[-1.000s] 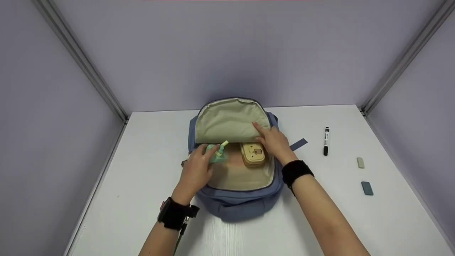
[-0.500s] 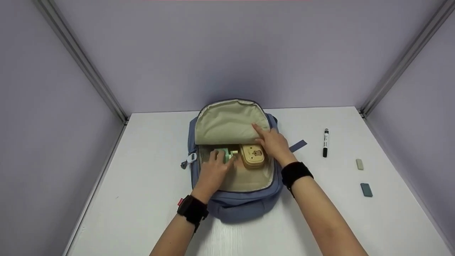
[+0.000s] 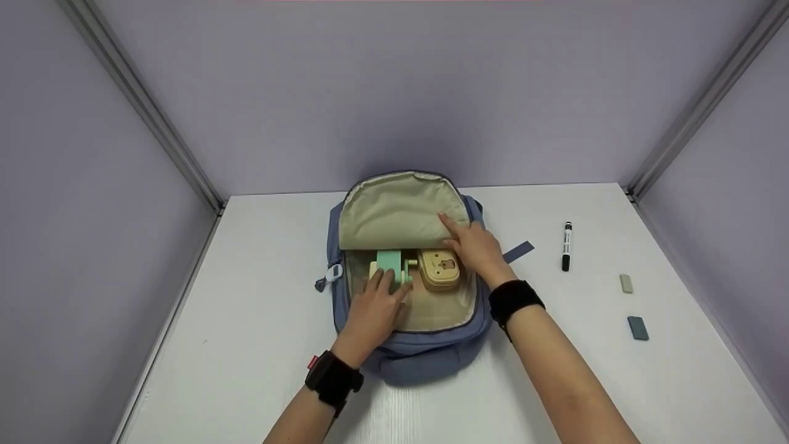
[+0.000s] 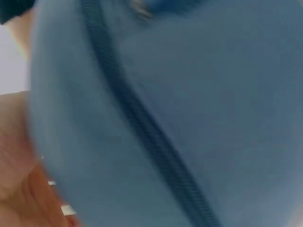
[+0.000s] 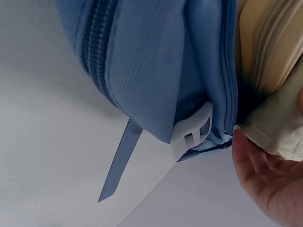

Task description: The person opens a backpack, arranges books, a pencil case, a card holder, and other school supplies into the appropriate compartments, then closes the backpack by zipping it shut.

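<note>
A blue backpack (image 3: 419, 364) lies unzipped with its cream-lined front flap (image 3: 400, 216) folded up. Inside, on the left, is a mint-green and cream pencil sharpener (image 3: 388, 259) with a side crank. My left hand (image 3: 373, 314) reaches into the bag, its extended fingers touching the sharpener's near side; the fingertips are partly hidden. A yellow pencil case (image 3: 439, 269) with a bear picture sits to the right of the sharpener. My right hand (image 3: 478, 246) holds the flap's right edge, with fingertips on the lining. In the right wrist view the flap edge crosses the fingers of the right hand (image 5: 267, 182).
A black-and-white marker (image 3: 566, 246), a pale green eraser-like block (image 3: 626, 283) and a dark teal block (image 3: 638, 328) lie on the white table (image 3: 246, 308) to the right. A blue strap (image 3: 518, 251) sticks out from the bag's right side. Grey walls stand around the table.
My left hand has moved rightward and down into the backpack with the pencil sharpener, which now sits left of the pencil case. The right hand stays on the flap.
</note>
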The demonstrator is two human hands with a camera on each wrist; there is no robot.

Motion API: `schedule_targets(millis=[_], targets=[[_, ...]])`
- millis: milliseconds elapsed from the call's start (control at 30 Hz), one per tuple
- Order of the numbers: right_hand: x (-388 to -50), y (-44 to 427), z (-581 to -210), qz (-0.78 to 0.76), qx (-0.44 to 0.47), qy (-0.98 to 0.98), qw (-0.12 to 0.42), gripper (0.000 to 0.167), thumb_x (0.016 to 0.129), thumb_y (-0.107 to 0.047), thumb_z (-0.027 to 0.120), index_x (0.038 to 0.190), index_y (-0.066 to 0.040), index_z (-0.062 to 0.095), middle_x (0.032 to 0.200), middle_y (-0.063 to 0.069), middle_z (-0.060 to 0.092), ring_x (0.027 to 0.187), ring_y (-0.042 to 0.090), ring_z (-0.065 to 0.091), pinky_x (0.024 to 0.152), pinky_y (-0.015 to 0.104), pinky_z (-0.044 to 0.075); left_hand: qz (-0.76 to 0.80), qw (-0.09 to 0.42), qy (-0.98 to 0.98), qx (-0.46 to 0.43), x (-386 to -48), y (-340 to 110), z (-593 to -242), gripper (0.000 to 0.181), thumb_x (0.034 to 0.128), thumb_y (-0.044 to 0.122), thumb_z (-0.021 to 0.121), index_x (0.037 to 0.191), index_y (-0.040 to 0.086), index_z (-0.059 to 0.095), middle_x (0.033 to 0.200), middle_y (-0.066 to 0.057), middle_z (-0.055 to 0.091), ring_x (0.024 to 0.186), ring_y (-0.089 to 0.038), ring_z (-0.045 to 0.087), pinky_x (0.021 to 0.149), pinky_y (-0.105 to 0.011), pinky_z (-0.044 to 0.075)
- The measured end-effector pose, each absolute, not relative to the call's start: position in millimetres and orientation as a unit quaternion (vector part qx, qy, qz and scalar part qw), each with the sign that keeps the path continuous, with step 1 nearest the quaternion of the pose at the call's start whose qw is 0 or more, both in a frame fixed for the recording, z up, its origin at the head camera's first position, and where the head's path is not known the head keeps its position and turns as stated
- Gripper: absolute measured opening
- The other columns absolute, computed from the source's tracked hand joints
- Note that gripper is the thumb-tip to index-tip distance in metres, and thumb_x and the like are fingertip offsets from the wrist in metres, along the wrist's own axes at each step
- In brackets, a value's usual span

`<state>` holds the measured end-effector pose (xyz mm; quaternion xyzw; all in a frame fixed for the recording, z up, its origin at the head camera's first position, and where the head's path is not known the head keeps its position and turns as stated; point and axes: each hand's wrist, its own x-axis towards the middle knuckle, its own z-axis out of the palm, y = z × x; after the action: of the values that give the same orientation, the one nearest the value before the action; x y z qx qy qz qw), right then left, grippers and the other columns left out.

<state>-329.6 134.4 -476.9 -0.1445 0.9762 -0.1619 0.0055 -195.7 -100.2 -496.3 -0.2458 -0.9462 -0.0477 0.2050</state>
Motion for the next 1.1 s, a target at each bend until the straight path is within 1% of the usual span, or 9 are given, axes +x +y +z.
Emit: schedule_targets(millis=[67, 133, 267, 467, 633, 833, 1100], targets=[[-330.0, 134.2, -475.9, -0.162, -0.144, 0.976, 0.005, 0.060, 0.098, -0.041, 0.056, 0.153, -0.038, 0.032, 0.115, 0.033, 0.054, 0.100, 0.046, 0.057, 0.082, 0.056, 0.047, -0.042, 0.219, -0.943, -0.246, -190.0, -98.5, -492.3, 0.040, 0.0852, 0.030, 0.078, 0.123, 0.022, 0.069, 0.118, -0.017, 0.062, 0.109, -0.034, 0.061, 0.085, -0.050, 0.051], [-330.2, 134.2, -475.2, -0.162, -0.144, 0.976, 0.002, 0.060, 0.098, -0.041, 0.056, 0.153, -0.037, 0.033, 0.115, 0.034, 0.054, 0.100, 0.047, 0.057, 0.083, 0.056, 0.047, -0.043, 0.216, -0.943, -0.248, -185.7, -96.5, -490.0, 0.040, 0.0860, 0.032, 0.077, 0.124, 0.020, 0.069, 0.115, -0.017, 0.064, 0.106, -0.033, 0.063, 0.085, -0.049, 0.051], [-330.3, 134.4, -476.3, -0.165, -0.142, 0.976, 0.003, 0.059, 0.098, -0.041, 0.056, 0.153, -0.038, 0.033, 0.116, 0.034, 0.053, 0.100, 0.047, 0.056, 0.082, 0.056, 0.047, -0.061, 0.170, -0.952, -0.247, -181.4, -93.3, -489.5, 0.042, 0.0917, 0.037, 0.069, 0.129, 0.018, 0.065, 0.122, -0.021, 0.062, 0.113, -0.036, 0.060, 0.093, -0.052, 0.048], [-329.6, 134.9, -479.1, -0.170, -0.145, 0.975, 0.004, 0.059, 0.099, -0.042, 0.055, 0.153, -0.038, 0.032, 0.116, 0.034, 0.054, 0.101, 0.046, 0.056, 0.083, 0.055, 0.047, -0.068, 0.124, -0.963, -0.231, -183.8, -90.3, -490.5, 0.050, 0.0942, 0.045, 0.063, 0.137, 0.019, 0.058, 0.128, -0.025, 0.057, 0.120, -0.040, 0.055, 0.098, -0.057, 0.042], [-329.2, 135.3, -479.1, -0.176, -0.148, 0.973, -0.006, 0.059, 0.098, -0.041, 0.056, 0.152, -0.038, 0.033, 0.114, 0.034, 0.055, 0.099, 0.046, 0.057, 0.082, 0.055, 0.047, -0.056, 0.094, -0.968, -0.225, -190.6, -88.7, -485.6, 0.052, 0.0972, 0.045, 0.058, 0.143, 0.021, 0.053, 0.130, -0.025, 0.055, 0.122, -0.040, 0.052, 0.100, -0.057, 0.040], [-328.3, 135.9, -477.9, -0.181, -0.147, 0.973, -0.001, 0.060, 0.098, -0.041, 0.057, 0.153, -0.036, 0.033, 0.113, 0.034, 0.055, 0.098, 0.046, 0.057, 0.081, 0.055, 0.047, -0.054, 0.063, -0.970, -0.228, -203.7, -86.7, -481.2, 0.055, 0.0983, 0.045, 0.056, 0.147, 0.021, 0.048, 0.131, -0.026, 0.052, 0.123, -0.040, 0.051, 0.101, -0.057, 0.039], [-326.9, 136.3, -479.6, -0.169, -0.150, 0.974, 0.005, 0.059, 0.098, -0.040, 0.056, 0.153, -0.035, 0.033, 0.109, 0.031, 0.056, 0.092, 0.044, 0.058, 0.078, 0.055, 0.048, -0.075, -0.005, -0.974, -0.214, -222.0, -87.2, -479.2, 0.052, 0.1009, 0.043, 0.052, 0.147, 0.019, 0.048, 0.144, -0.028, 0.042, 0.134, -0.042, 0.040, 0.104, -0.056, 0.036]])
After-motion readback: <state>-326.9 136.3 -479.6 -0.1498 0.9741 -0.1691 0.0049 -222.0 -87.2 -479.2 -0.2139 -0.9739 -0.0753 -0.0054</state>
